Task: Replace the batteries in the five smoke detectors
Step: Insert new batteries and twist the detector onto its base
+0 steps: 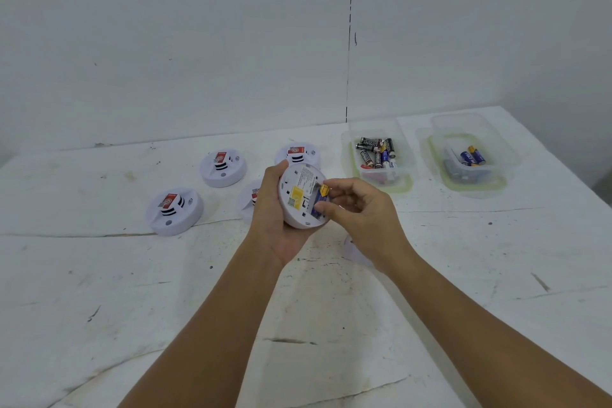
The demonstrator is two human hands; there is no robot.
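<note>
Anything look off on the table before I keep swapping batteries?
Nothing alarming. The batteries lie jumbled in the left container, and a white piece, perhaps a detector's cover, lies loose on the table under the right hand.

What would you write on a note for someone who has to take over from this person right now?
Left hand holds the opened smoke detector with its back facing up.
Right hand pinches a blue and yellow battery at the detector's battery slot; going in or coming out, I cannot tell.
Four other detectors lie face up on the table: near left, far left, far middle, and one half hidden behind the left hand.
Near box holds many batteries; far box holds a few.
Left: finish this detector, close it. Whether the others are done does not show.
</note>
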